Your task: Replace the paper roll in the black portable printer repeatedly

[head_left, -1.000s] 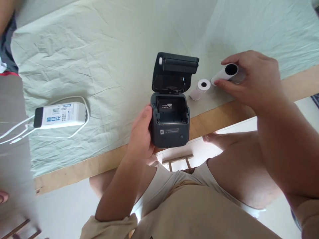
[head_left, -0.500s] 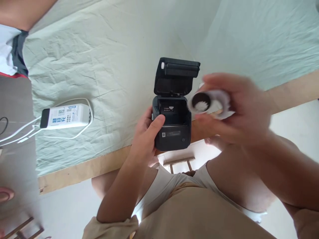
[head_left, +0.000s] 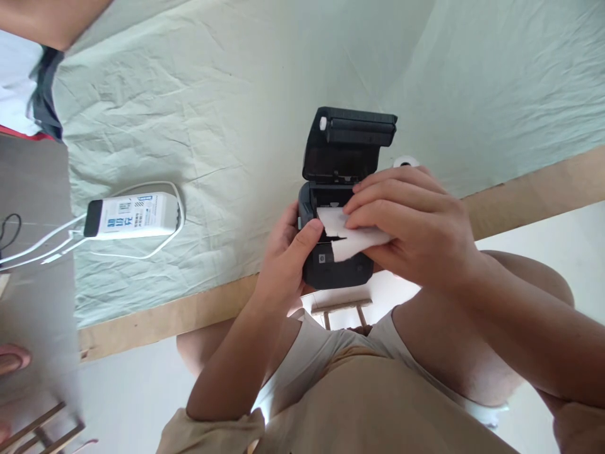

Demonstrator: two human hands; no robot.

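A small black printer (head_left: 336, 272) is held at the table's near edge with its lid (head_left: 347, 142) raised. My left hand (head_left: 290, 255) grips its left side, the thumb over the front rim. Over the open compartment, my right hand (head_left: 416, 221) has its fingers closed on white paper (head_left: 354, 238), whose torn end lies across the printer's front. The fingers hide most of the compartment and the rest of the paper. Just behind my right hand, a white roll with a dark core (head_left: 405, 162) shows in part on the cloth.
A pale green cloth (head_left: 227, 126) covers the table, whose wooden edge (head_left: 174, 320) runs along the near side. At the left lies a white power bank (head_left: 135, 215) with white cables. Another person's arm (head_left: 57, 22) is at the top left, and a wooden stool (head_left: 340, 307) stands below.
My right hand has moved left over the printer, and white paper now lies across its opening. The roll near that hand is now mostly hidden. The printer appears slightly further right.
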